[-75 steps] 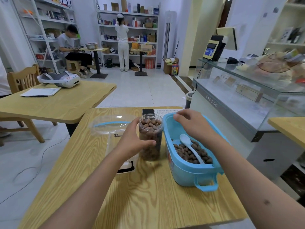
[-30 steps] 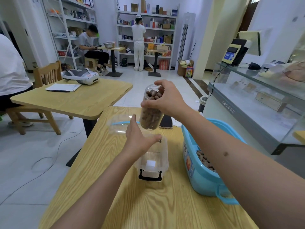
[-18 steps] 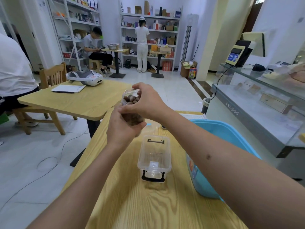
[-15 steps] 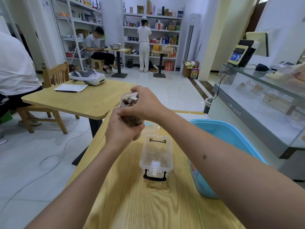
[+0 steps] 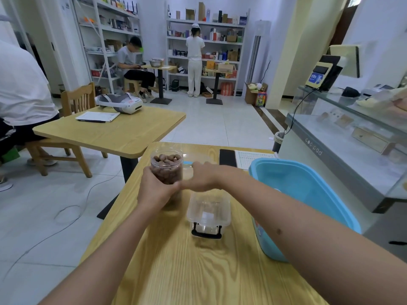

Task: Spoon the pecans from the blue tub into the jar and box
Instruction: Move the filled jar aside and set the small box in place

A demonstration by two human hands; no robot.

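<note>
So the clear round plastic jar (image 5: 166,170), packed with brown pecans (image 5: 165,158), stands on the light wooden table (image 5: 176,260). The left hand (image 5: 154,191) wraps its lower half. The right hand (image 5: 203,177) hovers at its 3 o'clock, fingers loosely curled around nothing. The small clear plastic box (image 5: 208,213) sits at the jar's 5 o'clock, with the big blue plastic tub (image 5: 308,199) further right.

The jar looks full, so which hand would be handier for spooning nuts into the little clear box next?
Probably the right hand. It holds nothing and reaches over the box, with the blue tub on its side. The left hand is busy gripping the jar.
</note>
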